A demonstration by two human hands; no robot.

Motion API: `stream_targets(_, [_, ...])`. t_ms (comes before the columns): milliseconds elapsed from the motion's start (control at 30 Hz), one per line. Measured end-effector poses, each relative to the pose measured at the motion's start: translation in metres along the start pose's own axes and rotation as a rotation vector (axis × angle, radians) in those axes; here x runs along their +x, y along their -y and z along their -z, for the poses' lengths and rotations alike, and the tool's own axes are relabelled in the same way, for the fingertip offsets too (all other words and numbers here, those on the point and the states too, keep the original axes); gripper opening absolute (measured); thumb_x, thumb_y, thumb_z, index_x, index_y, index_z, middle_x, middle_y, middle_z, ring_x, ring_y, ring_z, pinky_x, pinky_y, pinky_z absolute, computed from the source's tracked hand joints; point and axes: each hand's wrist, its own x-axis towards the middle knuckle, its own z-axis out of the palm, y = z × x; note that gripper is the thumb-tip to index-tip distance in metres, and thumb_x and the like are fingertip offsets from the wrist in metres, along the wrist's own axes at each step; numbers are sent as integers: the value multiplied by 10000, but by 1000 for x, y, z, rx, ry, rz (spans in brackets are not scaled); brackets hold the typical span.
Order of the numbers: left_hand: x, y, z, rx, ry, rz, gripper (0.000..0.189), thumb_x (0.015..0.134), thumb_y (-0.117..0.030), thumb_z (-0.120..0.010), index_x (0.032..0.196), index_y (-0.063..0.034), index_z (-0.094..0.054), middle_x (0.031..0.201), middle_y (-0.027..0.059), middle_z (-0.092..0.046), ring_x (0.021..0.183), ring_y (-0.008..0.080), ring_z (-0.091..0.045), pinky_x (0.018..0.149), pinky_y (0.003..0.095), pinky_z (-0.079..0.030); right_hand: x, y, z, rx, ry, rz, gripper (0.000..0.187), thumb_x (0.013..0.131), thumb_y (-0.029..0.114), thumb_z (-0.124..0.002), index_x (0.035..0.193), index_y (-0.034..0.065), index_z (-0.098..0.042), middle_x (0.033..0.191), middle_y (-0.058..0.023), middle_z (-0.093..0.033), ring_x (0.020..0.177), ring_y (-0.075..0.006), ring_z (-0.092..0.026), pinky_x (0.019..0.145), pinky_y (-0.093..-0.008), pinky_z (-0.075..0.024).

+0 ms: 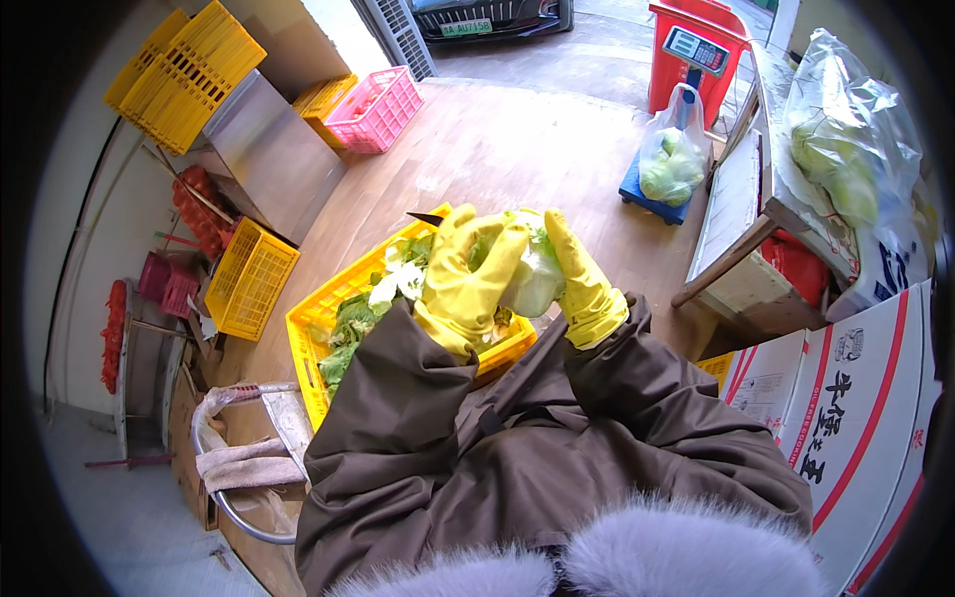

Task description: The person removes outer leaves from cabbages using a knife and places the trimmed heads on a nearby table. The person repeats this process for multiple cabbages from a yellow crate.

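Yellow rubber gloves cover both of my hands. My left hand (466, 276) is at the left side of a pale green head of leafy vegetable (539, 280), its fingers curled; a dark pointed blade (424, 218), probably a knife, sticks out beyond it, its handle hidden. Against the right side of the head rests my right hand (586, 280), gripping it. Below and to the left of my hands a yellow plastic crate (304, 366) holds loose green leaves (351, 328), some wilted.
A blue platform scale (649, 198) bears a bag of green vegetables (671, 168). A pink crate (377, 112) and an empty yellow crate (252, 280) stand left. Cardboard boxes (858, 418) and a wooden table (776, 172) are at the right; a metal-framed chair (246, 522) is lower left.
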Motion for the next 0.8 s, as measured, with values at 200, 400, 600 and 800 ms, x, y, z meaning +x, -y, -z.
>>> stream_targets(200, [-1,-6,0,294,-98,6,360,855,-254,-736,1150,-58,-669,1086,118,-652,1010,233,-636,896,336,-506,-1,-7,-4,-142,-90,123,461,975,372,-617,1293,39,-585,1192,-53,-619,1065,-113,-567,920,-264,-455])
stream_targets(400, [-2,-13,10,553,12,-113,495,779,-325,-777,1196,-83,-667,1347,220,-500,1206,361,-528,997,403,-457,-4,-7,-4,-235,-174,165,423,967,320,-637,1277,36,-594,1169,-44,-630,1048,-122,-581,909,-266,-463])
stream_targets(600, [5,-16,23,623,221,-142,680,700,-420,-834,1257,-88,-628,1417,274,-407,1292,414,-433,1076,459,-371,-6,-4,-3,-137,-79,102,389,967,300,-636,1247,31,-610,1117,-35,-656,999,-125,-608,869,-271,-487])
stream_targets(800, [10,-17,26,670,339,-112,733,627,-480,-854,1197,-68,-652,1393,277,-439,1298,421,-417,1082,468,-352,-12,-6,-5,-78,-97,1,389,966,289,-638,1253,27,-608,1130,-44,-659,996,-126,-614,869,-272,-489])
